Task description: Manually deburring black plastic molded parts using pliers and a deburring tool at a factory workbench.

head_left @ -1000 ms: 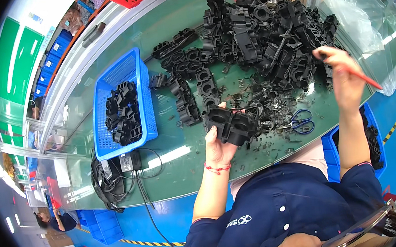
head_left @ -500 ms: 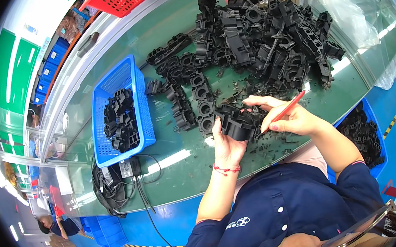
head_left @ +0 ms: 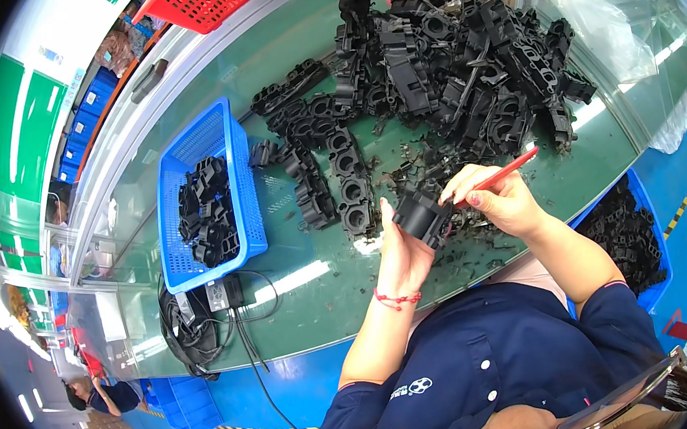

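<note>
My left hand (head_left: 404,252), a red beaded bracelet at its wrist, is closed around a black molded plastic part (head_left: 421,216) with a rounded housing. In my right hand (head_left: 499,200) is a slim red pen-shaped tool (head_left: 510,169), gripped between thumb and fingers. Its rear end points up to the right; the tip is hidden near the part's right side. My right fingertips are close against the part. Black scraps (head_left: 480,242) lie on the green tabletop (head_left: 311,302) around and below my hands.
Beyond my hands rises a large heap of black molded parts (head_left: 462,68). A blue basket (head_left: 251,191) with several black parts stands at left. Cables (head_left: 206,338) lie by the table's front edge. A blue bin (head_left: 661,286) of black pieces is on the right, and a red crate (head_left: 208,2) is at the back.
The black part has turned in my left hand and shifted slightly right. My right hand has moved a little left, closer against the part, and the red tool lies at a flatter angle.
</note>
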Available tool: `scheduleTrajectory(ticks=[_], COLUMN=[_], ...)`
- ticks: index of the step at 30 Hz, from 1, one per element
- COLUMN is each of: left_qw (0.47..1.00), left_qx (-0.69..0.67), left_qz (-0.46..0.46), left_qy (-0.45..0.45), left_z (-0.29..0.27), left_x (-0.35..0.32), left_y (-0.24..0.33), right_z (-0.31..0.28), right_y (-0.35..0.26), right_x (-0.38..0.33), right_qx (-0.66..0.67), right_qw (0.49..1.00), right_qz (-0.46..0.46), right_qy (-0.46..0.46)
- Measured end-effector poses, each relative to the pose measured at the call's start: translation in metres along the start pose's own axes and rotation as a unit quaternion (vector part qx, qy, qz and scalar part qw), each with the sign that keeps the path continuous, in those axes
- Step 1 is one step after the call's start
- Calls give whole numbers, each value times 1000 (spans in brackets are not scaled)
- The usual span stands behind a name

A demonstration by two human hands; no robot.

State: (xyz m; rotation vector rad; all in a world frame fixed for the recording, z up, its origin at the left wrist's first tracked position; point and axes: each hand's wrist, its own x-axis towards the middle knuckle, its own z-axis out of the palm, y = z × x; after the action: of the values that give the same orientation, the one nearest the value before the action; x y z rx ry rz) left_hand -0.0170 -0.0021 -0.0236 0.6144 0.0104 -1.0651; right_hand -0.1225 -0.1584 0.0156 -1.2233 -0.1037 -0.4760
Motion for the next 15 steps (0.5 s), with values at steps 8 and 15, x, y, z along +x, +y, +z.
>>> scheduleTrajectory(ticks=[8,15], left_qw=[848,855], left_qx=[381,473], left_qz=[295,184], left_qy=[-220,-106], left_z=[14,7], left_x=[-13,-15], left_y=[12,9], right_z=[5,11], right_y=[-8,-8], right_x=[-5,-4], right_qx=[98,-344], right_qw=[987,922], right_qz=[118,-172], right_qy=[48,47])
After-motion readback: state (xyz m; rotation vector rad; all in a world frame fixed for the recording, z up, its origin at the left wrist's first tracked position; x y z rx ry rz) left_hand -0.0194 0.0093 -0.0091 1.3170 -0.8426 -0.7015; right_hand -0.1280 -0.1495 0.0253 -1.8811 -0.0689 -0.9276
